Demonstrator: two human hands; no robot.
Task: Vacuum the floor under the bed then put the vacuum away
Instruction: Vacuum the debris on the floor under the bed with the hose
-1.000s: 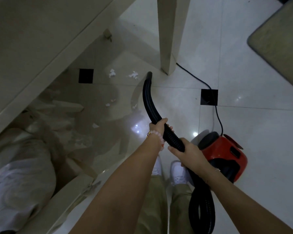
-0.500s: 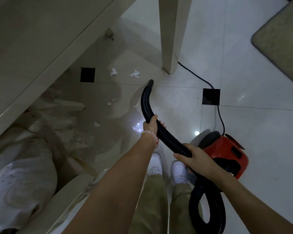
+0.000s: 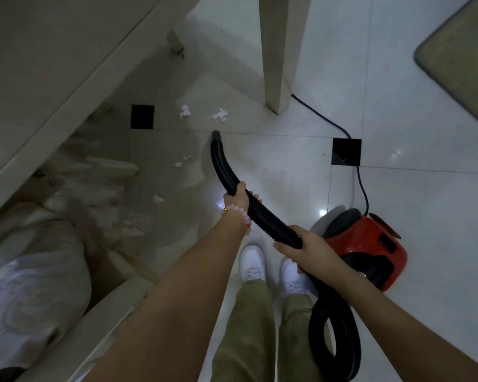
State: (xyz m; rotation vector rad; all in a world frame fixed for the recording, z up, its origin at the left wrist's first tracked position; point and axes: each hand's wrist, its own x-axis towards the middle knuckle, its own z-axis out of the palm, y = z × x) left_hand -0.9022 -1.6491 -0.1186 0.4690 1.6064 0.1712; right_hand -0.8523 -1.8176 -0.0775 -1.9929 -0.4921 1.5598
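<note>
A black ribbed vacuum hose [image 3: 262, 215] runs from a loop at lower right up to its open end [image 3: 215, 135] on the white tile floor. My left hand [image 3: 236, 198], with a pink bead bracelet, grips the hose near the front. My right hand [image 3: 304, 248] grips it further back. The red and black vacuum body [image 3: 370, 244] sits on the floor right of my feet. White paper scraps [image 3: 218, 115] lie just beyond the hose end, with smaller bits [image 3: 181, 162] to its left. The pale bed frame [image 3: 75, 86] slants across the upper left.
A bed leg [image 3: 278, 53] stands at top centre, with the black power cord [image 3: 356, 161] running past it to the vacuum. White bags [image 3: 31, 274] and clutter lie under the bed at left. A beige mat [image 3: 464, 51] sits at top right. My white shoes [image 3: 253, 263] are below.
The hose end has drawn back from the paper scraps toward me. Both hands have shifted slightly along with it, and the view has tipped down a little.
</note>
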